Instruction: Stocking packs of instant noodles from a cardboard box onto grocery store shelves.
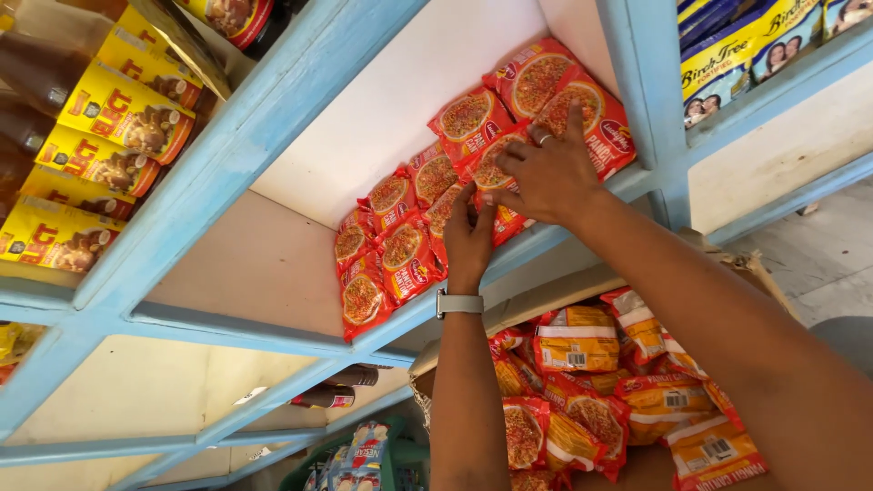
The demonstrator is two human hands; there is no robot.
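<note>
Fingers: those of the right hand point(546, 173) are spread flat and pressed on the upper noodle packets point(509, 127), a ring being worn on one finger; those of the left hand point(470, 238) are held close together, tips laid against a packet at the shelf's front edge (whether anything is pinched cannot be told).
Head view, noodle packets: a row of red and orange packets is stood on the pale shelf board point(273, 264), packed side by side from the lower left up to the right corner.
Left wrist: a watch with a pale strap point(459, 303) is worn.
Shelf frame: the light blue frame point(227, 155) is seen around the compartment.
Below the arms: a cardboard box point(637, 455) filled with more packets point(582, 341) is seen.
Left compartment: yellow sachets point(118, 114) are stacked there, well apart from the hands.
Lower shelf: dark bottles point(332, 397) are laid down.
</note>
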